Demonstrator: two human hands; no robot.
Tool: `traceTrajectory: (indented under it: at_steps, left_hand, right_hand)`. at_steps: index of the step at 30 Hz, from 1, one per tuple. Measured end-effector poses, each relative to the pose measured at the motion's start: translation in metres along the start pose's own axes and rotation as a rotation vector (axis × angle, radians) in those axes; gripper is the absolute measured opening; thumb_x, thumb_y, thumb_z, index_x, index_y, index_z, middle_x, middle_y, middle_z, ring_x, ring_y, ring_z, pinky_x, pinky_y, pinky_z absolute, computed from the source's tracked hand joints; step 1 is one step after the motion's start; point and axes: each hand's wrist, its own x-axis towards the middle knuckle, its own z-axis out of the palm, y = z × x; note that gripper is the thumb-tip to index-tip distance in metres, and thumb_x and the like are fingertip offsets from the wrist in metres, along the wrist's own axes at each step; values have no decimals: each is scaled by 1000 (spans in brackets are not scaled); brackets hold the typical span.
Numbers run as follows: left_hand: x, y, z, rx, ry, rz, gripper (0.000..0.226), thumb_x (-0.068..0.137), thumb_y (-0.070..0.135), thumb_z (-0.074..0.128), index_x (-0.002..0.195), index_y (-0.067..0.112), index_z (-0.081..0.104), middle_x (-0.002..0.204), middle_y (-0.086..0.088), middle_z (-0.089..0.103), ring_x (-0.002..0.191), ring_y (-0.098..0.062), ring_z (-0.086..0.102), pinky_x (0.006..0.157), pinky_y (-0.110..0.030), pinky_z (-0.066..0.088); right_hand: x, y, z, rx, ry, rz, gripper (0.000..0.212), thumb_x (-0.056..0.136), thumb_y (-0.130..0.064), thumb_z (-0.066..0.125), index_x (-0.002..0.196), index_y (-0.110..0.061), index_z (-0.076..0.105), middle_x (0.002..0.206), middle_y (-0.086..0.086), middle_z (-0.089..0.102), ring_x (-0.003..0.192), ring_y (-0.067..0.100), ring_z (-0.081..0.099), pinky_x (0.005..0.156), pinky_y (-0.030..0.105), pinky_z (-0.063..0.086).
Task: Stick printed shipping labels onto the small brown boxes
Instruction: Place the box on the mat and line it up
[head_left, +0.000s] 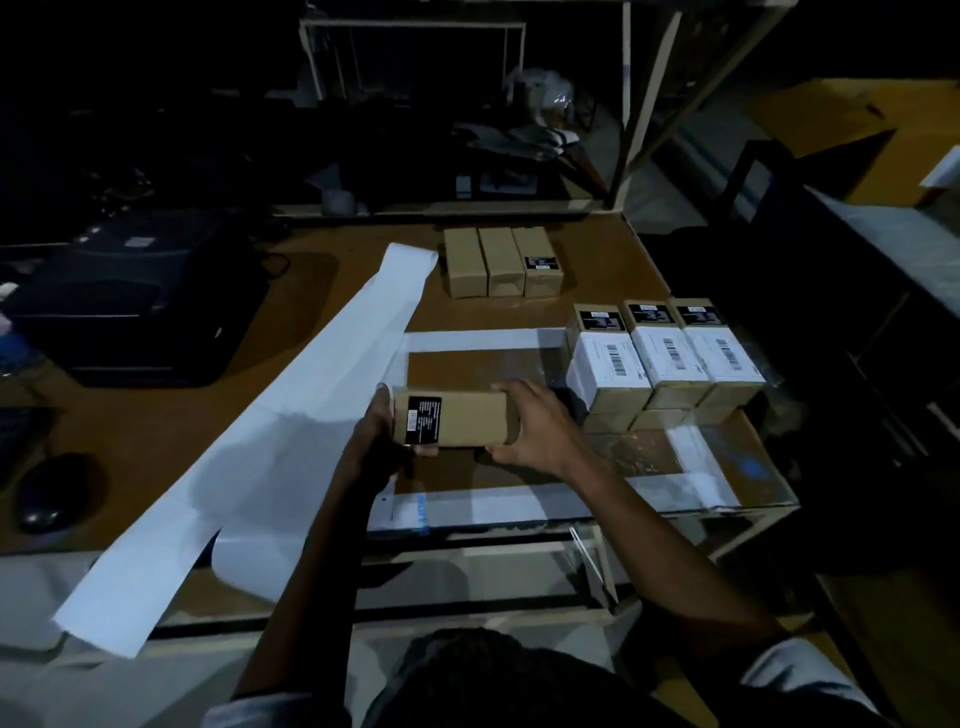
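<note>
Brown box (457, 418), black sticker (print unreadable), gripped endwise by left hand (382, 436), right hand (540, 426).

— What is the person wearing?

— Short sleeves, pale, white or light grey in this dim light. The right sleeve (810, 675) ends above the elbow, its hem loose around the arm. The left sleeve (249, 709) shows only as a pale edge across from it, at the bottom of the view.

— Anything on the forearms or hands?

— Both forearms are bare. The left hand (376, 441) and right hand (540, 428) wear no gloves.
</note>
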Motion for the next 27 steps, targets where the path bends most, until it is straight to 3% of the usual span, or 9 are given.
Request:
traceTrajectory:
  at_steps: [3, 6, 10, 13, 17, 20, 23, 25, 27]
  left_hand:
    - [-13, 2, 6, 61, 60, -83, 65, 98, 68, 26, 110, 15, 61, 88, -14, 74, 84, -36, 72, 61, -39, 59]
    - [-17, 8, 10, 243, 102, -81, 65, 97, 67, 32, 96, 10, 63, 68, -16, 71, 60, -29, 69, 38, -21, 46]
    - [-16, 9, 7, 377, -3, -104, 64, 101, 52, 43, 141, 2, 42, 71, -26, 71, 51, -26, 67, 43, -25, 53]
    - [-12, 10, -4, 439, -102, -102, 57, 104, 38, 47, 144, -1, 37, 71, -24, 71, 51, -25, 68, 44, -27, 53]
    - [-1, 13, -23, 462, -193, -77, 35, 105, 19, 47, 136, 4, 44, 72, -22, 70, 53, -29, 68, 46, -31, 54]
    - [-1, 24, -40, 507, -159, 21, 29, 101, 28, 57, 120, 6, 56, 79, -20, 71, 60, -29, 67, 55, -33, 55]
    - [9, 36, -63, 554, -50, 203, 26, 99, 26, 60, 115, 6, 65, 89, -17, 73, 70, -24, 69, 65, -35, 57]
    - [25, 47, -77, 782, 58, 397, 27, 98, 26, 62, 116, 7, 69, 105, -14, 73, 90, -25, 70, 86, -37, 57]
    - [42, 60, -88, 962, 143, 513, 36, 96, 28, 64, 125, 7, 65, 126, -12, 68, 113, -27, 65, 101, -37, 49]
  right_hand:
    - [3, 0, -8, -5, -62, 73, 93, 64, -33, 87, 145, -18, 43, 140, 9, 49, 127, 25, 47, 100, 36, 47]
    - [12, -7, -16, 40, -135, 172, 93, 67, -25, 89, 146, -16, 41, 141, 10, 49, 129, 27, 48, 102, 39, 48]
    - [28, -18, -31, 38, -230, 274, 86, 75, -22, 87, 147, -19, 41, 142, 6, 49, 124, 24, 51, 87, 23, 44]
    - [41, -25, -34, 55, -295, 326, 70, 81, -22, 82, 142, -21, 47, 129, 3, 55, 106, 16, 50, 69, 18, 42]
    - [50, -27, -23, -27, -311, 438, 63, 72, -38, 82, 128, -31, 55, 121, -3, 62, 104, 21, 62, 89, 39, 55]
    - [50, -28, -15, -61, -330, 468, 56, 79, -38, 80, 129, -27, 57, 130, 0, 62, 103, 20, 63, 84, 33, 54]
    - [48, -52, -14, -107, -210, 406, 50, 89, -30, 72, 135, -23, 54, 138, 5, 56, 122, 28, 55, 93, 36, 45]
    - [58, -73, -9, -82, -51, 316, 58, 89, -26, 71, 142, -27, 48, 146, 6, 50, 133, 32, 46, 108, 48, 42]
    - [78, -92, -1, 114, 64, 319, 63, 90, -26, 72, 147, -26, 46, 145, 3, 50, 128, 26, 51, 106, 44, 46]
